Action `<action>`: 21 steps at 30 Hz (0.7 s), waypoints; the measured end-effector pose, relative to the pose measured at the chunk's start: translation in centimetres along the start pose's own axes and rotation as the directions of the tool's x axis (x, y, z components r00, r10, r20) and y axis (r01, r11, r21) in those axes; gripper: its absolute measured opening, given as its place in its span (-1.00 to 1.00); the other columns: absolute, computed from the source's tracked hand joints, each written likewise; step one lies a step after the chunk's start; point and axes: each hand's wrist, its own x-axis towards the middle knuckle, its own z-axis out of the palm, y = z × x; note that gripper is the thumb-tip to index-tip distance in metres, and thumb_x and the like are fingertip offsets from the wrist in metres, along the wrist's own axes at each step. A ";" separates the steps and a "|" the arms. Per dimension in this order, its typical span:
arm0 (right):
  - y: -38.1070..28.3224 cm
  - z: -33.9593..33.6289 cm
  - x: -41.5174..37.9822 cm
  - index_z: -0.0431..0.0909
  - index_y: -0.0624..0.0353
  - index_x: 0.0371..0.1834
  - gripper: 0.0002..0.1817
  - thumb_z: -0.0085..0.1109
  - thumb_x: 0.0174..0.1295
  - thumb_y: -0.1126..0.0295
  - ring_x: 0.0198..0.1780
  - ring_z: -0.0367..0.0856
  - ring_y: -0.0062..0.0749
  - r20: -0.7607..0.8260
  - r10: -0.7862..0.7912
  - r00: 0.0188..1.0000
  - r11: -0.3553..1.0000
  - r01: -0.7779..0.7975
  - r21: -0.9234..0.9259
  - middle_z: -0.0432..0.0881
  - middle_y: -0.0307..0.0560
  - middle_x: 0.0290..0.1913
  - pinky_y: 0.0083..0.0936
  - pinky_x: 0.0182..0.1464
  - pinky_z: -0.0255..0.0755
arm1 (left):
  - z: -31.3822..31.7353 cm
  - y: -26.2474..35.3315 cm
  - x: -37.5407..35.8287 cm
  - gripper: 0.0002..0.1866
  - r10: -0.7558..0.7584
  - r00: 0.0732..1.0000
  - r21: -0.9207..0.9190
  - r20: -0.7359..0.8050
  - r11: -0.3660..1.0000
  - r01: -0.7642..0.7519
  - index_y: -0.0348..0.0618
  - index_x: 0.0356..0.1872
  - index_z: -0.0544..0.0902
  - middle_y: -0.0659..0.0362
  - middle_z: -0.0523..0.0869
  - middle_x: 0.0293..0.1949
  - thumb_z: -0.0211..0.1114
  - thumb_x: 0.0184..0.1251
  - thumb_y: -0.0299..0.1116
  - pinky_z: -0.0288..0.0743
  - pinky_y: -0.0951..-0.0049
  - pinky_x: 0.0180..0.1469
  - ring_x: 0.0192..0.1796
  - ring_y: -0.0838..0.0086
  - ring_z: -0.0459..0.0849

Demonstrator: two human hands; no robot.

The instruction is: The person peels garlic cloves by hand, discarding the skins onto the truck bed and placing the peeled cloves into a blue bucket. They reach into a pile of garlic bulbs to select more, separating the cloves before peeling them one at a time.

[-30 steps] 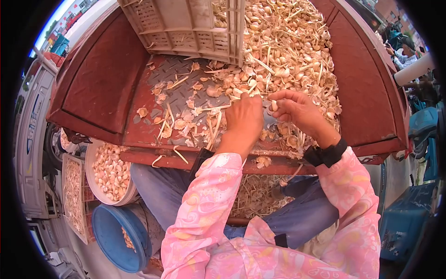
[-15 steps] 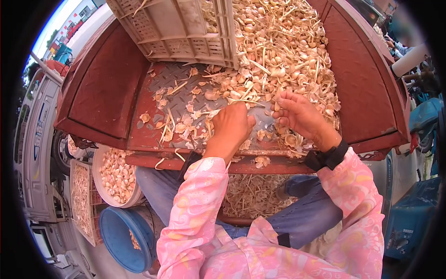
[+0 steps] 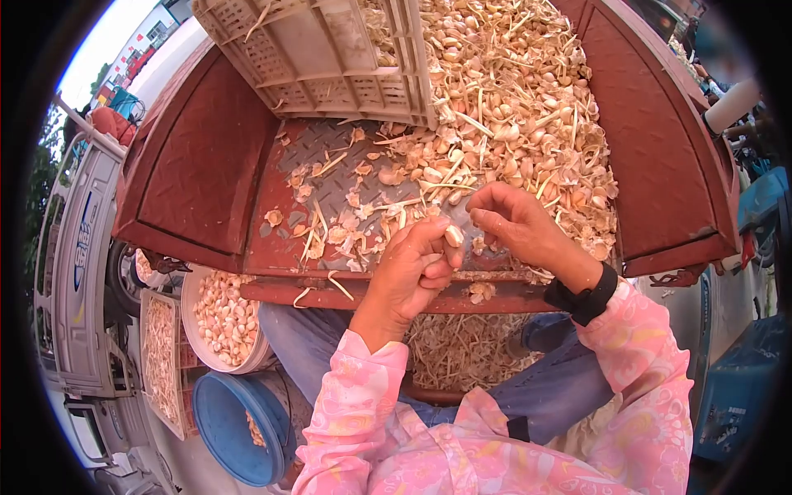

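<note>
My left hand [image 3: 412, 276] is turned palm up over the front lip of the red metal bed. A garlic clove [image 3: 454, 236] is pinched between its thumb and fingers. Just to the right, my right hand [image 3: 528, 231] is closed with its fingers curled toward the clove, and whatever it may hold is hidden. Beyond both hands lies a heap of garlic cloves [image 3: 528, 107] mixed with dry skins and stalks. Loose garlic skins [image 3: 338, 234] and stems are scattered on the bed's floor beside my left hand.
A plastic crate [image 3: 346, 87] leans at the back left of the bed, between red side panels [image 3: 198, 157]. Lower left stand a white bucket of cloves [image 3: 225, 322], a blue bucket [image 3: 219, 429] and a filled crate [image 3: 161, 355]. Stalk litter [image 3: 462, 346] lies between my knees.
My left hand has pulled back toward me and turned palm up, now showing a clove. My right hand has moved slightly down and curled its fingers more. The view has shifted a little.
</note>
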 end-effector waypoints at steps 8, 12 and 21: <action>1.0 -0.8 2.0 0.52 0.24 -0.25 -0.84 0.05 0.13 0.44 -0.39 0.53 -0.25 -0.092 -0.236 0.967 0.827 0.150 -0.543 0.52 -0.01 -0.45 -0.37 -0.32 0.39 | 8.2 -2.6 -12.4 -0.80 0.012 0.703 -0.176 0.711 0.971 0.161 -0.37 -0.23 0.47 0.10 0.56 -0.36 0.20 0.29 -0.41 0.35 0.61 -0.39 -0.40 0.58 0.51; 1.5 0.2 3.8 0.49 0.15 -0.15 -0.80 0.08 0.14 0.49 -0.37 0.48 -0.11 0.086 -0.451 0.888 0.592 0.370 -0.716 0.45 0.00 -0.33 -0.30 -0.28 0.38 | 9.1 -2.7 -12.1 -0.74 0.327 0.602 -0.398 0.728 0.917 -0.016 -0.49 -0.19 0.49 0.03 0.56 -0.34 0.29 0.21 -0.48 0.24 0.58 -0.49 -0.51 0.58 0.41; 0.3 0.8 2.7 0.45 0.27 -0.40 -0.91 0.10 0.05 0.48 -0.28 0.53 0.06 0.185 -0.252 0.950 0.524 0.295 -0.799 0.45 0.13 -0.35 -0.14 -0.24 0.39 | 7.6 -3.2 -10.8 -0.76 0.495 0.418 -0.393 0.762 0.866 -0.310 -0.51 -0.20 0.61 -0.14 0.65 -0.27 0.32 0.17 -0.50 0.49 0.46 -0.32 -0.29 0.25 0.65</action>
